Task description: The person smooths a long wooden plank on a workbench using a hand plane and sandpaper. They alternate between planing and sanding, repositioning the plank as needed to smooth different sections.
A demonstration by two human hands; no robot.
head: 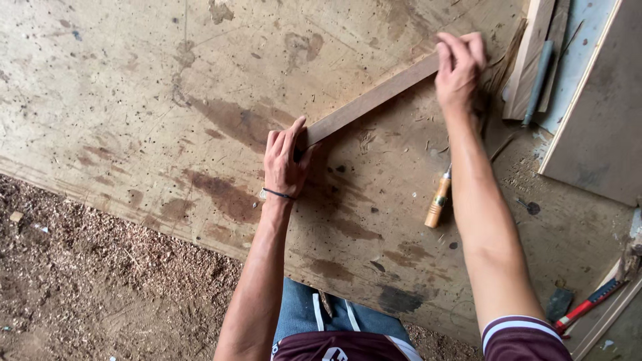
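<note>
A long narrow wooden strip point(374, 100) lies slanted on a stained plywood worktop point(134, 80). My left hand point(284, 160) grips its near end, fingers wrapped over the tip; a dark band circles that wrist. My right hand point(458, 70) closes on the far end, near the worktop's upper right. A chisel with a light wooden handle point(438, 200) lies on the board beside my right forearm; the arm hides its blade.
Boards and a grey tool point(538, 80) lean at the upper right, next to a pale panel point(595, 127). A red-handled tool point(588, 304) rests at the lower right. Wood shavings cover the ground point(87, 281) at the lower left.
</note>
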